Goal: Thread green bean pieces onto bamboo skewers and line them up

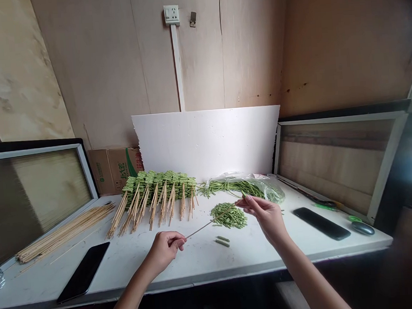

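My left hand (165, 249) is closed on the near end of a thin bamboo skewer (204, 226) that points up and right over the white table (235, 259). My right hand (264, 212) pinches a short green bean piece (238, 202) at the skewer's far tip. Just beyond lies a small heap of cut green bean pieces (229, 215). Two loose pieces (222, 241) rest on the table between my hands.
Rows of finished bean skewers (155, 192) are stacked at the back. A bag of long green beans (246, 185) lies to their right, bare skewers (64, 232) on the left. A black phone (83, 272), a dark remote (321, 223) and a mouse (363, 228) lie around. A white board (208, 142) stands behind.
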`<state>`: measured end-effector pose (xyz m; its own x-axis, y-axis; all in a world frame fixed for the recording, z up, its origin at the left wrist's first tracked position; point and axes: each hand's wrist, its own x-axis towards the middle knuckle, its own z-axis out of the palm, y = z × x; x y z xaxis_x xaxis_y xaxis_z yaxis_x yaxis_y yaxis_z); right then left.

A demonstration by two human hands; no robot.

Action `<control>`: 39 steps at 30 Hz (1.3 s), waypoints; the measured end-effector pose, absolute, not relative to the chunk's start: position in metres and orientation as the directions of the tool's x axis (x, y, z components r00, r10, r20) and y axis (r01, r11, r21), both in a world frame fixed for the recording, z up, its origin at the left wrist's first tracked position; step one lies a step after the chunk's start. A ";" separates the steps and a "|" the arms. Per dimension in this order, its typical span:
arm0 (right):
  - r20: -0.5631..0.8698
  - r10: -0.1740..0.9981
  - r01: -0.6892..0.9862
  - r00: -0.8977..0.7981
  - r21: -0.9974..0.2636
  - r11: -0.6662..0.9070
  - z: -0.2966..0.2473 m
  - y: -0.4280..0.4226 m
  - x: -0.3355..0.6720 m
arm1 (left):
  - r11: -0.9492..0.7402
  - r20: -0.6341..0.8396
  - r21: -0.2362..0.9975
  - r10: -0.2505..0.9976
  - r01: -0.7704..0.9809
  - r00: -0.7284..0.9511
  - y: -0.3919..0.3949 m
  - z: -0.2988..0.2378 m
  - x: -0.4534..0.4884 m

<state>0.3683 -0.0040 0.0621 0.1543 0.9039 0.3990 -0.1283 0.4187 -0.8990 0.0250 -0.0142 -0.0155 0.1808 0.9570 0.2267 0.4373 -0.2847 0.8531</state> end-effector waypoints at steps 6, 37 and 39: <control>0.416 0.898 -0.115 0.144 -0.894 0.432 0.062 -0.004 0.366 | -0.335 0.285 0.811 0.942 0.480 0.177 -0.010 -0.022 0.022; 0.350 0.911 -0.235 0.219 -0.887 0.397 0.048 -0.002 0.351 | -0.422 0.451 0.732 0.889 0.535 0.083 -0.017 -0.007 0.027; 0.339 0.918 -0.256 0.205 -0.887 0.385 0.044 -0.002 0.348 | -0.426 0.455 0.728 0.887 0.537 0.086 -0.016 -0.009 0.026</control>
